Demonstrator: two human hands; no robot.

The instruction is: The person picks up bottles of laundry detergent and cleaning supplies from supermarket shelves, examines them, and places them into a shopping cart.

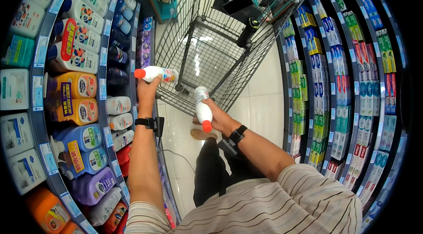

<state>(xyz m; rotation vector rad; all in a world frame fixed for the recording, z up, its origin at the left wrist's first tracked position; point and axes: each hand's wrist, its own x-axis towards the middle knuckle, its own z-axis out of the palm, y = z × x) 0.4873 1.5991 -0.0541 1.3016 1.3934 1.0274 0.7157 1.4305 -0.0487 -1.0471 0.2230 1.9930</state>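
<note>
My left hand (149,85) is closed around a white plastic bottle with a red cap (155,73), which lies nearly level beside the left shelves, its cap towards them. In my right hand (214,113) is a second white bottle with a red cap (204,108), its cap pointing towards my body. Both bottles bear printed labels. Just beyond my hands stands a wire shopping cart (228,58); the left bottle's base overlaps its near rim in view. Inside the cart are a black bottle or flask (247,34), a black box (246,14) and a dark phone-like slab (238,4).
Shelves at the left hold detergent and cleaner jugs (86,85) and white bottles (119,105). Shelves at the right carry toothpaste boxes (342,92). A teal wire rack (168,6) stands beyond the cart. A thin cable (180,154) hangs near my left arm.
</note>
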